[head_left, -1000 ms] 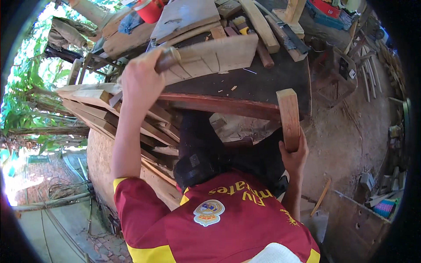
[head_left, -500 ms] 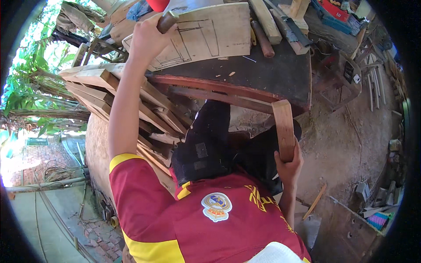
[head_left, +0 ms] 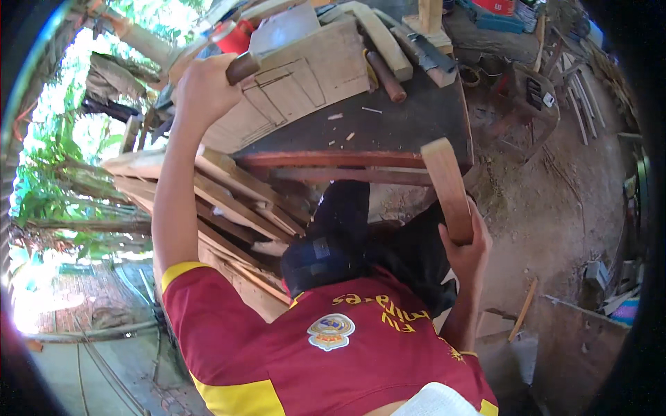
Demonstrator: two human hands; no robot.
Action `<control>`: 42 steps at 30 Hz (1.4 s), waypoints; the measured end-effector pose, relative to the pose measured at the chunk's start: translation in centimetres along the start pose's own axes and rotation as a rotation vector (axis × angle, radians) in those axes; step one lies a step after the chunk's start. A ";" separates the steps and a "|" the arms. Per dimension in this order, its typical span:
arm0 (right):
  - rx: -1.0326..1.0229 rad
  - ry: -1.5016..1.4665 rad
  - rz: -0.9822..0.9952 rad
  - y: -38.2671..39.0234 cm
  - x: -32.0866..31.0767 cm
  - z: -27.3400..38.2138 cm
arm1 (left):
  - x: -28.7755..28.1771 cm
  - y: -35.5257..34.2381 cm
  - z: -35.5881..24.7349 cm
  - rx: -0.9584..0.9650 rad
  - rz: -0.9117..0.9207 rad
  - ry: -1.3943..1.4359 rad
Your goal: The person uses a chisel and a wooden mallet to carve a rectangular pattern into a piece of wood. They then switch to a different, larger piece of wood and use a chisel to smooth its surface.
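My left hand (head_left: 208, 90) is wrapped round a thick brown wooden handle (head_left: 243, 68). Its rounded end sticks out to the right, and the rest of the tool is hidden by the hand. Beside that hand a pale board (head_left: 340, 66) with dark drawn outlines leans on the black-topped bench (head_left: 416, 128). On the right, below the bench edge, my right hand (head_left: 472, 239) grips the lower end of a squared wooden block (head_left: 446, 180), which stands up out of the fist, tilted a little left.
Another tool with a brown handle (head_left: 386, 76) and several wood pieces (head_left: 383, 41) lie on the bench. A nail (head_left: 372, 109) and wood chips sit nearer its front. Stacked timber (head_left: 236, 191) reaches below my left arm. A red cup (head_left: 232, 36) stands behind the board.
The view has shifted, so the bench things appear further left. My left hand with the handle appears lower and left; the wooden block leans slightly more left. Both grips are unchanged.
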State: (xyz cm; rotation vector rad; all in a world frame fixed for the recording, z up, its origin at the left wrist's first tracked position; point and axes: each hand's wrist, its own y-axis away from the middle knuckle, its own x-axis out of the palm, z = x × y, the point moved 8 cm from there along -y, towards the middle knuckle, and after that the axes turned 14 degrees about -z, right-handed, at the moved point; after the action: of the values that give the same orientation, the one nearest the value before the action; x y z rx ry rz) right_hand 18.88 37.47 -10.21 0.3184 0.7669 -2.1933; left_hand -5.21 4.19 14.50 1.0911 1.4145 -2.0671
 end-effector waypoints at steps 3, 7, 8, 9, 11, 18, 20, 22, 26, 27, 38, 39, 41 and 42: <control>-0.173 0.146 -0.007 -3.7 1.3 3.9 | -2.9 -1.6 0.3 -0.030 -0.069 -0.084; -0.263 0.253 0.129 -7.2 5.2 7.0 | -7.0 -1.2 0.5 -0.102 -0.221 -0.140; -0.280 0.286 0.171 -7.7 6.2 7.5 | -7.6 -0.8 1.0 -0.101 -0.240 -0.189; -0.279 0.340 0.182 -8.2 6.5 8.0 | -8.5 -0.7 1.1 -0.072 -0.306 -0.203; -0.312 0.414 0.248 -8.5 8.0 9.9 | -10.3 1.1 2.3 -0.050 -0.407 -0.285; -0.410 0.579 0.227 -8.7 10.5 11.6 | -16.6 6.3 5.3 0.051 -0.615 -0.255; -0.392 0.548 0.202 -9.2 11.5 11.2 | -17.8 7.7 7.7 0.036 -0.679 -0.358; -0.394 0.551 0.207 -8.7 12.5 11.4 | -19.5 10.0 9.7 -0.001 -0.676 -0.415; -0.395 0.504 0.222 -8.6 12.8 11.8 | -22.7 14.8 14.3 -0.163 -0.563 -0.612; -0.396 0.501 0.214 -8.7 12.8 11.7 | -23.0 16.0 15.9 -0.212 -0.531 -0.657; -0.453 0.458 0.135 -8.0 12.9 11.5 | -21.0 32.0 28.7 -0.512 -0.189 -0.879; -0.447 0.453 0.135 -8.0 12.8 11.6 | -20.6 32.7 28.9 -0.529 -0.159 -0.884; -0.441 0.443 0.140 -8.2 12.7 11.4 | -19.2 33.2 28.6 -0.397 -0.190 -0.881; -0.442 0.430 0.155 -8.5 12.9 10.9 | -18.6 34.2 28.8 -0.341 -0.204 -0.874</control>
State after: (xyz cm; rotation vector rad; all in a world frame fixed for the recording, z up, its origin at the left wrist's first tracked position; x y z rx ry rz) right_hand 4.16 27.53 -3.82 0.6072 1.3834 -1.7656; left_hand 19.28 -37.62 14.11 -0.1216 1.3346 -1.9320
